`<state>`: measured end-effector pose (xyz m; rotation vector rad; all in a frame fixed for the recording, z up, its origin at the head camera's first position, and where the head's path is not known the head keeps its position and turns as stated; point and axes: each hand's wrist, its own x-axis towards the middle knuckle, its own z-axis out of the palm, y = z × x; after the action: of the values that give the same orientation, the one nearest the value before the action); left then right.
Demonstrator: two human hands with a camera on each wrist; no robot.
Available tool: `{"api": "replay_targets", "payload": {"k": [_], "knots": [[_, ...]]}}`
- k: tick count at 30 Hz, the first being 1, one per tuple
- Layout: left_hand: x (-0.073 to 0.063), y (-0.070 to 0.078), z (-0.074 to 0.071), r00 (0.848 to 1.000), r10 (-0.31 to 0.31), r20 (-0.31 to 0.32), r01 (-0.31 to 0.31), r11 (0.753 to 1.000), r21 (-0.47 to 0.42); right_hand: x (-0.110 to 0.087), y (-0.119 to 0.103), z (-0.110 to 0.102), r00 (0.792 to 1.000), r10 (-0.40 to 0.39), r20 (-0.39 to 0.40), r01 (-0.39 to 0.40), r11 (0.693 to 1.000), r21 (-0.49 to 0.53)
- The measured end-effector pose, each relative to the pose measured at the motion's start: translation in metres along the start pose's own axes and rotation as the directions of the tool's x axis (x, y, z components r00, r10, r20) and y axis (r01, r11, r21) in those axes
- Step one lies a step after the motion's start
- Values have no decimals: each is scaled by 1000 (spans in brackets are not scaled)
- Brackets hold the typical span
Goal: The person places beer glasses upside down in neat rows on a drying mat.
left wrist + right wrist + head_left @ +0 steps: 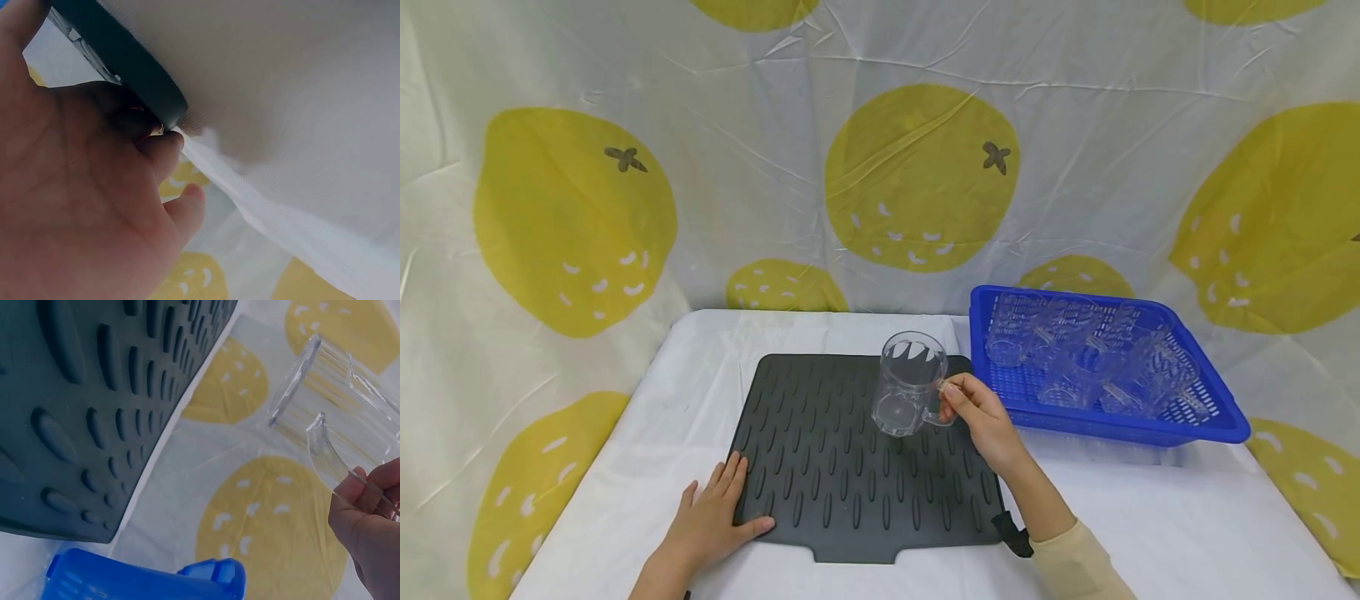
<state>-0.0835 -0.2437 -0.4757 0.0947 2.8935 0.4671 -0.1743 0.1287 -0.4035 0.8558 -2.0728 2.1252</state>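
Note:
My right hand [983,417] pinches the handle of a clear glass mug [910,383], held above the far right part of a dark ribbed drying mat [842,467]. In the right wrist view the mug [350,406] is tilted in the picture, and thumb and fingers of the right hand [375,519] close on its handle. My left hand [711,517] rests at the mat's near left edge, its thumb lying on the mat. In the left wrist view the left hand [94,181] shows its palm beside the mat's edge [137,69].
At the right, a blue plastic basket [1150,433] holds several clear mugs [1075,375]. A white cloth [647,450] covers the table. Behind it hangs a curtain [737,150] printed with yellow lemons. A black strap [1013,533] lies by the right wrist.

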Motion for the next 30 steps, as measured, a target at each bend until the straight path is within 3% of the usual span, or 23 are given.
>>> {"api": "replay_targets", "payload": {"k": [11, 17, 22, 24, 26, 28, 30], "knots": [[1, 0, 0, 999, 34, -17, -34, 998, 46, -3, 7, 6, 999, 40, 19, -40, 999, 6], [3, 3, -5, 999, 44, 7, -45, 996, 81, -4, 8, 10, 999, 15, 32, -16, 999, 33], [7, 13, -19, 992, 128, 6, -128, 986, 109, -4, 9, 12, 999, 10, 42, -12, 999, 48], [12, 19, -24, 980, 197, -5, -197, 979, 58, -4, 9, 13, 999, 4, 45, -6, 999, 49], [19, 26, -28, 958, 286, 15, -284, 956, -76, -4, 9, 13, 999, -6, 47, 4, 999, 46], [27, 33, -30, 922, 378, 87, -342, 898, -278, -4, 9, 13, 999, -19, 48, 17, 999, 44], [37, 42, -31, 866, 464, 184, -325, 804, -498, -5, 9, 13, 998, -28, 50, 26, 999, 42]]}}
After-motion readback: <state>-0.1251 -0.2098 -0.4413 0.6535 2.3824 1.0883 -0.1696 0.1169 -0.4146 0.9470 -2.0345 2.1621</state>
